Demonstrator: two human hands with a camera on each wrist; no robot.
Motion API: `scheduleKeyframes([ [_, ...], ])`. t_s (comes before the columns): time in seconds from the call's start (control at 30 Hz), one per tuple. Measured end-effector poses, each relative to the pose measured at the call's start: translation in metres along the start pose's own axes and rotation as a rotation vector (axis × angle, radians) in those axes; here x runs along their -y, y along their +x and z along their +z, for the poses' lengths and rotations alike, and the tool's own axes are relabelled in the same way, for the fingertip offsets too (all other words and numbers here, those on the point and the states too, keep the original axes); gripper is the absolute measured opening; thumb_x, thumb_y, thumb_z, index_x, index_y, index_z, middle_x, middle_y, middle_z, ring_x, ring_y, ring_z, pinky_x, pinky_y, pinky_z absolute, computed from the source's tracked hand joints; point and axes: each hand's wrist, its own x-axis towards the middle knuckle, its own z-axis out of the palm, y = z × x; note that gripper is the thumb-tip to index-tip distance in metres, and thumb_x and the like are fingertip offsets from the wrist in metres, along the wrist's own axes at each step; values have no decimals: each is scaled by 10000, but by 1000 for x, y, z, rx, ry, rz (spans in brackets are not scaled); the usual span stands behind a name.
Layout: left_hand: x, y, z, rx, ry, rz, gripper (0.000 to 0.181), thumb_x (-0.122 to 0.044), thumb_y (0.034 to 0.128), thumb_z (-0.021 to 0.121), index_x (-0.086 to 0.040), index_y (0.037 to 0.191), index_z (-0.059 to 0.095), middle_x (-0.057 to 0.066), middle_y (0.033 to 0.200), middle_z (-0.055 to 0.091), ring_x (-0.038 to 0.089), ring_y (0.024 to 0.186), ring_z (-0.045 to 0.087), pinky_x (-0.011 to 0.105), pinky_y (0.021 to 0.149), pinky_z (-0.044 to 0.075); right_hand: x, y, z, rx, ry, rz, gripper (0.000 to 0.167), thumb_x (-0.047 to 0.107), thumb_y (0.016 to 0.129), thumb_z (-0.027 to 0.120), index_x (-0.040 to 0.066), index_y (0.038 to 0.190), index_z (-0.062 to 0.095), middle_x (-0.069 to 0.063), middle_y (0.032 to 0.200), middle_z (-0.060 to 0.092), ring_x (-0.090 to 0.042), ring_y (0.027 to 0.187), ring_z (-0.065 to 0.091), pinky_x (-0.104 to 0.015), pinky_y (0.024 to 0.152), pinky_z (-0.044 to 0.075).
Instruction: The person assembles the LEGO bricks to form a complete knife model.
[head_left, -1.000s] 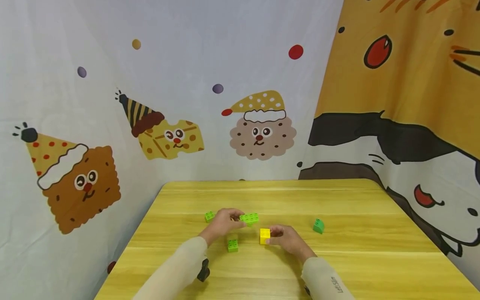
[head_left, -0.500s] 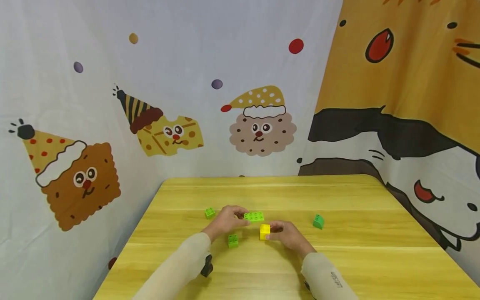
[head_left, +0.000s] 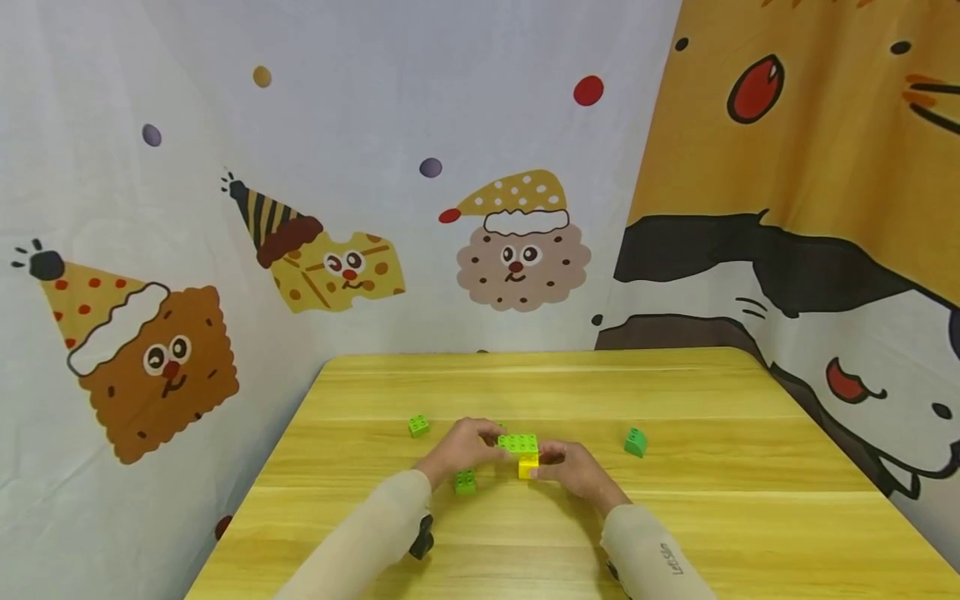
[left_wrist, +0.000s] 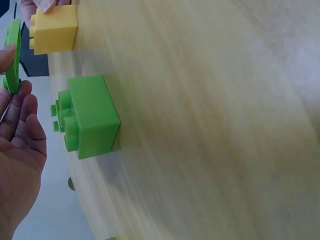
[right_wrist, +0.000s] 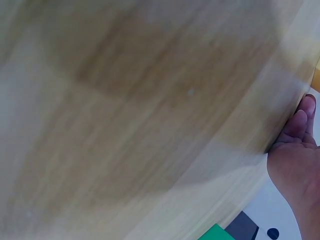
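Observation:
My left hand (head_left: 462, 447) pinches a flat light green toy building brick (head_left: 518, 442) by its left end, studs up. The flat brick hangs just above a yellow brick (head_left: 528, 467); a narrow gap shows between them in the left wrist view, where the yellow brick (left_wrist: 56, 30) has its studs facing the flat one. My right hand (head_left: 576, 469) grips the yellow brick from the right as it stands on the table. A light green brick (head_left: 465, 482) stands below my left hand, large in the left wrist view. The right wrist view shows only a sliver of yellow.
On the wooden table (head_left: 712, 533), another light green brick (head_left: 418, 426) lies to the left and a darker green curved brick (head_left: 635, 442) to the right. A bit of green shows behind my left fingers. A printed curtain (head_left: 360, 125) hangs behind the table.
My left hand has moved right with the flat green brick, bringing it from beside the yellow brick to above it. My right hand has stayed on the yellow brick.

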Motion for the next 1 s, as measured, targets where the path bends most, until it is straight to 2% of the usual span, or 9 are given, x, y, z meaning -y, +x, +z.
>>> scheduleKeyframes([
  [0.2,1,0,5,5,8,16,301,-252,848,811,-147,1123,747,-71,965,654,140,892,570,338,771,493,-1,2,1,27,3,-21,374,181,852,799,39,1182,697,-42,1045,658,-202,961,586,-423,876,481],
  [0.47,4,4,13,25,44,-11,237,-285,847,811,-215,1069,767,-95,916,640,125,861,564,321,740,484,1,-1,0,55,11,-43,311,187,873,780,47,1141,703,-35,1057,676,-196,965,601,-421,874,494],
  [1.0,0,9,18,52,56,35,222,-257,854,804,-205,1069,775,-107,935,647,104,861,567,300,741,493,-1,-1,-2,55,15,-24,390,214,867,788,28,1193,682,-51,1085,676,-191,965,614,-406,855,510],
])
